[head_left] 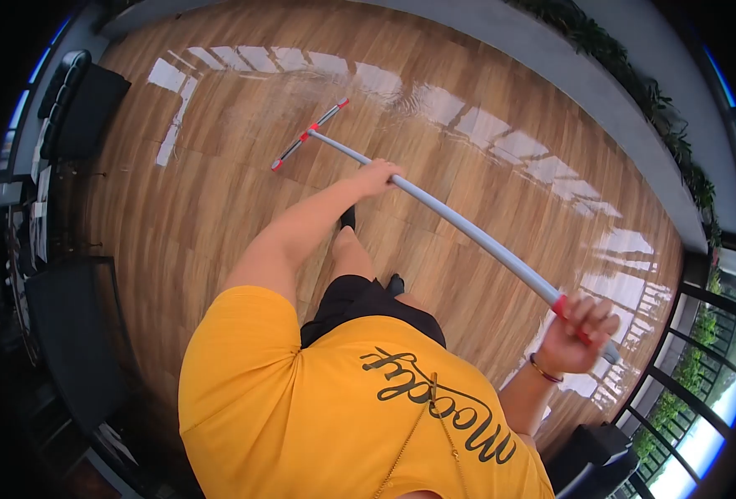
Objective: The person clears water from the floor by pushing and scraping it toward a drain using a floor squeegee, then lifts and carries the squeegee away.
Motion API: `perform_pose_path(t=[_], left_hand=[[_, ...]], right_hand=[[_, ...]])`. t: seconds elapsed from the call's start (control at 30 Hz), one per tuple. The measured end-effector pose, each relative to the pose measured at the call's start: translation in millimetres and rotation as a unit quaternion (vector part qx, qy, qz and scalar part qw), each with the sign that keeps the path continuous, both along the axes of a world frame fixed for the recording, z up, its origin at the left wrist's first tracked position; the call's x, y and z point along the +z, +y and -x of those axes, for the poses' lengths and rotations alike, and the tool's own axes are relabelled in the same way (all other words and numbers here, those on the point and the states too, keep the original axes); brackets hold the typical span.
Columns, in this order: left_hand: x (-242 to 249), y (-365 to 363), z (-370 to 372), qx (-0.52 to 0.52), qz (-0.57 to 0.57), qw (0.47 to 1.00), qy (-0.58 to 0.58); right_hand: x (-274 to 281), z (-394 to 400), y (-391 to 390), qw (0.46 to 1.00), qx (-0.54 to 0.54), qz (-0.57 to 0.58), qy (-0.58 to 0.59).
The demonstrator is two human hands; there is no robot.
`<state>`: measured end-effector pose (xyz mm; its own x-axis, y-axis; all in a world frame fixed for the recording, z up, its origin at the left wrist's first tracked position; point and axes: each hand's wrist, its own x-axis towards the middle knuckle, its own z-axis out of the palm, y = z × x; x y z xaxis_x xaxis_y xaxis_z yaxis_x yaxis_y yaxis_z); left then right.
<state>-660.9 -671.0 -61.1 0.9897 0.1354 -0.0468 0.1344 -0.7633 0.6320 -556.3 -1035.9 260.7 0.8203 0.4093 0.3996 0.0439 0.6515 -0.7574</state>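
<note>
A long-handled floor squeegee slants across the view, its grey pole [476,234] running from lower right to upper left. Its narrow squeegee head [290,151], grey with red ends and a red centre joint, rests on the wood-look floor. Partway down the pole, my left hand [378,177] is wrapped around it, nearer the head. My right hand [580,337] closes on the red grip near the upper end, with the grey end cap showing beyond it. A bracelet circles my right wrist.
Shiny, wet-looking floor [434,104] reflects windows. A grey ledge with plants [659,108] curves along the top right. Black chairs [85,104] and dark furniture [76,333] line the left. Black objects [597,457] stand at lower right by a railed window.
</note>
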Motion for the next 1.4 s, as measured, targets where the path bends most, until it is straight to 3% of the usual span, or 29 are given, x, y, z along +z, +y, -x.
perform_pose_path(t=[0.07,0.17,0.2,0.3,0.4,0.47,0.53,0.57,0.63,0.7,0.77,0.83,0.93,0.97,1.0,1.07,1.13,1.17,1.27,1.4], left_hand=[[50.1,-104.4,-25.0,-0.078,0.091,0.990,-0.077],[112.8,-254.4,-39.9,-0.167,0.209,0.963,-0.041],[132.3,-297.1,-35.7,-0.188,0.235,0.953,-0.043],[115.3,-396.1,-24.3,-0.234,0.287,0.929,-0.032],[95.0,-414.4,2.3,-0.259,0.280,0.924,0.004],[71.1,-400.5,16.5,-0.237,0.263,0.935,-0.004],[48.3,-367.7,27.6,-0.192,0.231,0.953,-0.029],[40.0,-342.7,34.9,-0.169,0.220,0.960,-0.044],[15.1,-283.6,45.2,-0.074,0.189,0.977,-0.066],[-11.6,-206.0,54.8,-0.020,0.062,0.997,-0.039],[-57.6,-123.6,68.8,0.051,0.009,0.999,-0.007],[-67.7,-53.6,93.7,0.154,-0.098,0.983,0.007],[-35.9,-6.5,129.1,0.149,-0.089,0.983,0.053],[-26.4,-11.6,140.9,0.123,-0.028,0.992,0.010],[-13.1,-28.6,155.7,0.098,0.031,0.994,-0.035],[63.0,-69.8,204.4,0.075,0.131,0.988,-0.045],[77.2,-108.6,260.7,0.062,0.230,0.970,-0.053],[78.0,-113.8,288.1,0.053,0.235,0.970,-0.028],[60.7,-70.2,336.6,0.061,0.231,0.971,0.009],[38.8,47.3,367.8,0.125,0.174,0.976,-0.025]], right_hand=[[55.3,-16.9,-91.3,0.995,-0.057,-0.081,-0.009],[147.9,-14.3,-224.4,0.961,-0.259,-0.024,-0.092],[168.7,-8.8,-265.4,0.961,-0.245,-0.032,-0.124],[195.7,30.2,-288.4,0.939,-0.293,0.040,-0.178],[186.0,62.2,-272.5,0.906,-0.356,0.130,-0.186],[164.1,68.5,-266.4,0.907,-0.356,0.151,-0.169],[133.1,65.5,-258.7,0.955,-0.256,0.051,-0.137],[113.1,65.1,-250.6,0.983,-0.150,-0.047,-0.100],[71.3,61.5,-204.2,0.981,-0.180,-0.021,-0.070],[16.4,68.9,-142.4,0.986,-0.161,-0.047,-0.015],[-37.0,94.1,-83.9,0.987,-0.158,-0.019,0.033],[-55.7,128.0,-26.7,0.988,-0.148,-0.001,0.047],[-39.0,183.6,17.8,0.992,-0.065,0.080,-0.073],[-14.3,191.7,15.5,0.990,-0.056,0.085,-0.103],[10.8,194.2,-0.3,0.986,-0.025,0.062,-0.156],[84.6,221.6,5.5,0.972,0.084,-0.111,-0.192],[141.5,275.7,38.3,0.955,0.147,-0.143,-0.214],[149.6,296.5,38.1,0.964,0.161,-0.133,-0.164],[144.6,340.6,103.9,0.970,0.122,-0.121,-0.171],[106.0,392.1,186.6,0.980,0.019,-0.097,-0.170]])
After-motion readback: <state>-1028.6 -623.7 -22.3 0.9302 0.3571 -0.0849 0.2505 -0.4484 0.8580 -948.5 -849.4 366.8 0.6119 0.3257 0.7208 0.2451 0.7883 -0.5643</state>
